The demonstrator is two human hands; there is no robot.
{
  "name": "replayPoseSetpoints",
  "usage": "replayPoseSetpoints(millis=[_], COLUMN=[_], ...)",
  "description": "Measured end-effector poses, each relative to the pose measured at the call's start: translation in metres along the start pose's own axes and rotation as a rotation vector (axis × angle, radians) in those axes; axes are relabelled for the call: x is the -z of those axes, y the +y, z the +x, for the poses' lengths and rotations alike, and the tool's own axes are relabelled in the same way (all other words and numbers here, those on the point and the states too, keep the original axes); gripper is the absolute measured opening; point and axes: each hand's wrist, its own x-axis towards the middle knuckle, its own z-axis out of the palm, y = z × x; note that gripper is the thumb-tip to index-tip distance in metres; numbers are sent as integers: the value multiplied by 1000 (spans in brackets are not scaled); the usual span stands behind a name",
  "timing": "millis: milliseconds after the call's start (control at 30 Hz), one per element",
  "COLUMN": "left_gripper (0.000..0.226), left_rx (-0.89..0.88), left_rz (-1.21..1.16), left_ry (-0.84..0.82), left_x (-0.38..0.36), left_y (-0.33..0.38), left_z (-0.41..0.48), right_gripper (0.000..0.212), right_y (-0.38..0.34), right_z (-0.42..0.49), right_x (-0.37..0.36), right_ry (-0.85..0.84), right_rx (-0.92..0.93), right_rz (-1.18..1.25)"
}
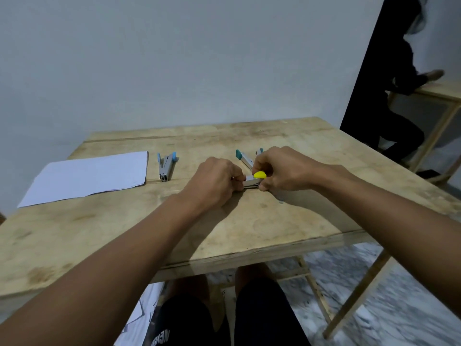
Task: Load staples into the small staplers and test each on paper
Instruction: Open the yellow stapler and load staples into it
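A small metal stapler with a yellow cap [257, 179] is gripped between both hands just above the wooden table [249, 221], a little right of its middle. The left hand [215, 177] is curled closed around the stapler's left end, fingers tucked under. The right hand [280, 169] is pinched onto the right end, thumb and fingers closed beside the yellow cap. No brand or lettering can be read on the stapler itself; it is mostly hidden by the fingers.

Just behind the hands, a teal-tipped stapler [245, 158] is seen lying opened out on the table. Further left, a blue-tipped stapler [166, 167] is lying with its arms spread, just beside the right edge of a stack of white paper [87, 176]. The paper is set toward the table's left side, well apart from the hands.

Bare wood is left open between the hands and the near edge, and along the far edge by the wall. The right edge is close to the right forearm. Below the table, partial white lettering is seen on dark shorts [162, 338], too cut off to be read. At far right, another person in dark clothing [399, 78] is seated at a second table.
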Motion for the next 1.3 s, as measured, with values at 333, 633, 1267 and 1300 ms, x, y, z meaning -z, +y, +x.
replayPoseSetpoints(millis=[333,633,1267,1300], left_gripper=[31,24,31,31], left_rx=[-59,233,514,514], left_rz=[24,-580,-1438,-1410], left_ry=[5,130,208,209], left_x=[21,28,35,39], left_y=[-6,-21,-26,-29], left_z=[-15,-19,-10,-10], right_gripper=[24,42,37,36], right_y=[-7,-29,-74,-79], right_z=[-1,7,69,71], right_x=[7,29,22,23], right_ry=[45,22,146,163], right_rx=[-30,-96,-173,-166], right_rz=[128,932,984,963])
